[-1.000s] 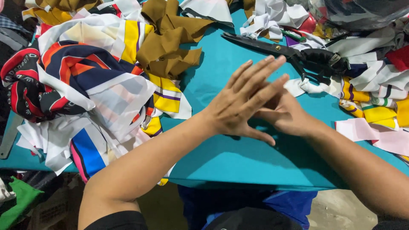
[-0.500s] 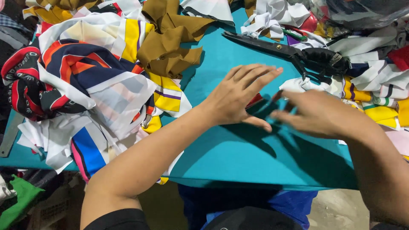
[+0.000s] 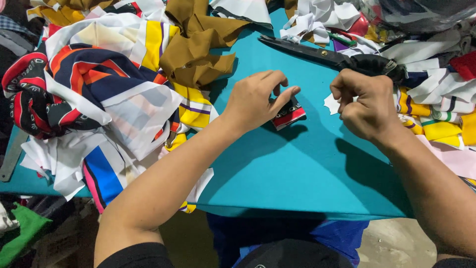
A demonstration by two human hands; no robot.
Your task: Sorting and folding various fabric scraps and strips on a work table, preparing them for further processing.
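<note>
1. The left hand pinches a small folded red-black-white fabric piece on the teal table; the right hand is fisted just beside it — holding what, cannot tell.
2. Black scissors lie behind; striped fabric heaps crowd the left side.
3. The near table edge stays open.

Teal table w/ fabric scraps all round. Big black scissors lie at top, blades pointing left. Brown cloth bunched top centre. Left: heap of striped navy/orange/white/yellow fabric. Right: white & yellow offcuts, pink strip. Green cloth below on floor.
</note>
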